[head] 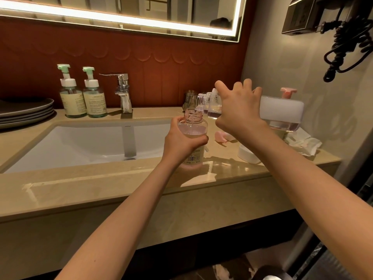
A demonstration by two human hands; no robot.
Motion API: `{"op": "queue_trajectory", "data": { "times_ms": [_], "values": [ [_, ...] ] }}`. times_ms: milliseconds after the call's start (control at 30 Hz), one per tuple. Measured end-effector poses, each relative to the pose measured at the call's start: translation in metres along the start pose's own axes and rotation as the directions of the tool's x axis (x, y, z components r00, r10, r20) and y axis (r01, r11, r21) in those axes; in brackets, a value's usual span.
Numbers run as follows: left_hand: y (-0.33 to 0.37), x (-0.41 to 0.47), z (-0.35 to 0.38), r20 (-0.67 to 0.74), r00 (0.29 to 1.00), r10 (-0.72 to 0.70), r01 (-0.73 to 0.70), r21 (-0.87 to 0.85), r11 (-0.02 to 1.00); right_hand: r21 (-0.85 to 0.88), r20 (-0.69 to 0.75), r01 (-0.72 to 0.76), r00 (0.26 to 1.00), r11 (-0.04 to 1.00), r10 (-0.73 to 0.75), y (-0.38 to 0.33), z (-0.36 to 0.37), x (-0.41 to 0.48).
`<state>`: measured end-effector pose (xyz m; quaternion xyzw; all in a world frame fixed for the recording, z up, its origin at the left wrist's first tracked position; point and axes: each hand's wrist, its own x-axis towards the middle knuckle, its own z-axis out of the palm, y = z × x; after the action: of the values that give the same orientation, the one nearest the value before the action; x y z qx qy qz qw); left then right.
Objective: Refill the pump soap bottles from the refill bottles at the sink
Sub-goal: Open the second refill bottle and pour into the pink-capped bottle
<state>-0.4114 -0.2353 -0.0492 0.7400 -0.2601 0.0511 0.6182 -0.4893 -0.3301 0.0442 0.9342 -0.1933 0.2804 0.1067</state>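
My left hand (pixel 182 143) grips an uncapped clear soap bottle (pixel 192 126) with pinkish liquid, standing on the beige counter (pixel 101 182) right of the sink. My right hand (pixel 239 110) holds a large clear refill bottle (pixel 282 112) tipped on its side, its open mouth (pixel 201 102) just above the small bottle's neck. Pink liquid lies low in the refill bottle. A pink pump head (pixel 221 136) and a white cap (pixel 247 153) lie on the counter behind my hands. Another pink pump top (pixel 287 91) shows behind the refill bottle.
Two green-pump soap bottles (pixel 83 98) stand left of the chrome tap (pixel 123 91). The white basin (pixel 90 142) lies to the left, grey plates (pixel 26 112) at the far left. A glass (pixel 189 99) stands behind the bottles, crumpled wrapping (pixel 304 143) at right, a coiled black cord (pixel 349 43) on the wall.
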Motion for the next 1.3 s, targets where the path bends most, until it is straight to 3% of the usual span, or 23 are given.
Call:
{"op": "queue_trajectory", "data": {
  "times_ms": [1300],
  "values": [
    [-0.0002, 0.0002, 0.0003, -0.008, 1.0, -0.002, 0.001, -0.007, 1.0, -0.016, -0.01, 0.001, 1.0, 1.0, -0.001, -0.0009, 0.0005, -0.0005]
  ]
}}
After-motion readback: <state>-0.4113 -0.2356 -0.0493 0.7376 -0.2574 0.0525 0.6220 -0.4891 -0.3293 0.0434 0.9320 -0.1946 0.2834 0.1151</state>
